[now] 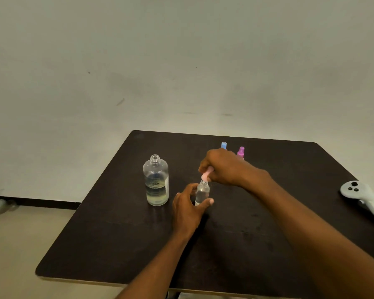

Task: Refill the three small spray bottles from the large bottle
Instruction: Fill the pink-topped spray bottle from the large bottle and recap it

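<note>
Left hand (187,209): wrapped around the small bottle (202,194), steadying it upright on the counter (257,234), near the middle.
Right hand (220,167): pinching the pink sprayer (206,175) just above that bottle's open neck, tilted; off or on, I can't call which way it's going!
Big bottle (156,181): uncapped, upright, just left of the action, roughly a third full of pale liquid.
Blue-top bottle (224,145): at the back, capped, body blocked by the right hand.
Purple-top bottle (240,152): beside the blue one, capped too.
Progress: by my read, mid-task; the held bottle shows clear liquid, so it may be filled and getting closed. The other two I can't score.
Hard to see: fill levels at the back, the sprayer's tube, the big bottle's cap.
Also there: a white controller (363,197) at the right edge.
</note>
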